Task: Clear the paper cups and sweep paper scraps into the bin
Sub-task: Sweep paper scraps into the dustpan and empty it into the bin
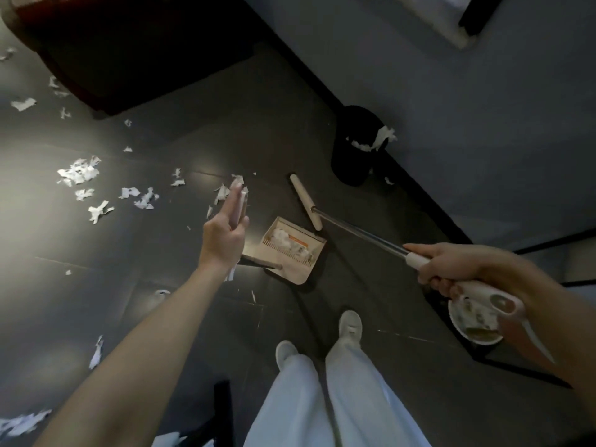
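White paper scraps (77, 172) lie scattered over the dark floor (161, 269), thickest toward its left side below a dark red-brown cabinet (129, 53), with a few near the bottom left corner of the view. They look feather-light and limp. A fast stroke would likely scatter them, so short, low strokes seem the safer way to move them.

A cream dustpan (292, 274) sits on the floor near the middle, already holding some scraps. The left hand (222, 233) holds the pan's upright handle (240, 201) between the thumb and nearly straight fingers, a light hold that suits a light pan. The right hand (451, 266) has its fingers wrapped round the grip of the broom (354, 227). Its head rests on the floor between the pan and the black bin (351, 162).

The bin stands at the foot of the grey wall (500, 140), with paper showing at its mouth. The tiles look glossy and smooth, so scraps should slide easily. What seems a soiled paper cup (474, 330), thin-walled and best taken by its rim, sits at lower right on a dark ledge.
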Action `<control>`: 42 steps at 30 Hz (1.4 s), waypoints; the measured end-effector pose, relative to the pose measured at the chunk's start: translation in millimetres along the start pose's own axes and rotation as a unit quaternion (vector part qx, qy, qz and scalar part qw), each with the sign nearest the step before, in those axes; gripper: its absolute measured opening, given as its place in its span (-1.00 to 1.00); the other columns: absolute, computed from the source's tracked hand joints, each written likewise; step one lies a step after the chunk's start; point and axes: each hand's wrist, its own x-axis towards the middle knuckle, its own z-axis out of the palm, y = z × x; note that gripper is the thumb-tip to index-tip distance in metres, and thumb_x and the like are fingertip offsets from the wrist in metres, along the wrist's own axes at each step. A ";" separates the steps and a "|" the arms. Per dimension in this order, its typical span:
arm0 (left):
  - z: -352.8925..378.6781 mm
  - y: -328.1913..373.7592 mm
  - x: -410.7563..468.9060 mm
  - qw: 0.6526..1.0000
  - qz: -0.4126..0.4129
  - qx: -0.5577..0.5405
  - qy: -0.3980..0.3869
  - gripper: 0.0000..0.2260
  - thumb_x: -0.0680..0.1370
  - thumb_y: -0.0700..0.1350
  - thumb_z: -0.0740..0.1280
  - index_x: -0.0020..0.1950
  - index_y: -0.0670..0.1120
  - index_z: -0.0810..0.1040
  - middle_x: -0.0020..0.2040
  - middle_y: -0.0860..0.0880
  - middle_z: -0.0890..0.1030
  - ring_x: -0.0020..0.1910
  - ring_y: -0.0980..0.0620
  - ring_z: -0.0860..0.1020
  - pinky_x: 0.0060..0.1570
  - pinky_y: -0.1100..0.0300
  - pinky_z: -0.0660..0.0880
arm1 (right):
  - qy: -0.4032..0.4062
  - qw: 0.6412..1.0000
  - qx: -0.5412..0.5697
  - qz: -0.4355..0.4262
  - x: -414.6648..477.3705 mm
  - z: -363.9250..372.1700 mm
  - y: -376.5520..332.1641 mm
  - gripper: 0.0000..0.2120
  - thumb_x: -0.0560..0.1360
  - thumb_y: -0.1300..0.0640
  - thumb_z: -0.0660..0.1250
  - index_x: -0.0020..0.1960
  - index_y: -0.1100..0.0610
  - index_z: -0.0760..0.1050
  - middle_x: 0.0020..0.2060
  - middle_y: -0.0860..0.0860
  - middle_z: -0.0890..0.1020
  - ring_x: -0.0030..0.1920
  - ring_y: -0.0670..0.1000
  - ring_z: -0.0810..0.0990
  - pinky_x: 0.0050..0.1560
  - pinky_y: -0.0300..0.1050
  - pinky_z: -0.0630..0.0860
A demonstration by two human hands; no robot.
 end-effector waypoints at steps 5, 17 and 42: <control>4.2 6.4 -39.2 0.997 -0.050 -0.014 0.049 -0.40 0.54 -0.30 0.32 0.47 0.20 0.31 0.21 0.21 0.46 0.17 0.30 0.44 0.04 0.67 0.24 | -0.022 0.999 -0.036 0.001 12.3 -20.5 -6.9 -0.24 0.51 0.40 0.24 0.53 -0.16 0.08 -0.53 0.05 0.45 -0.59 -0.07 0.36 -0.57 -0.22 0.35; 32.8 26.3 -206.1 0.963 -0.158 -0.018 0.219 -0.44 0.55 -0.35 0.30 0.50 0.00 0.30 0.23 0.36 0.35 0.13 0.63 0.30 0.06 0.69 0.23 | -0.069 0.974 -0.210 -0.045 34.3 -27.1 -17.6 -0.24 0.51 0.40 0.22 0.54 -0.13 0.06 -0.59 0.03 0.43 -0.60 -0.08 0.34 -0.60 -0.25 0.33; 25.2 -6.2 -267.8 0.894 -0.289 0.007 0.343 -0.48 0.58 -0.24 0.29 0.50 0.09 0.31 0.30 0.22 0.35 0.22 0.39 0.28 0.10 0.65 0.17 | -0.114 0.960 -0.255 -0.013 95.3 89.7 -59.7 -0.72 0.47 0.36 0.24 0.08 0.08 0.32 -0.42 0.07 0.51 -0.52 -0.09 0.41 -0.49 -0.27 0.37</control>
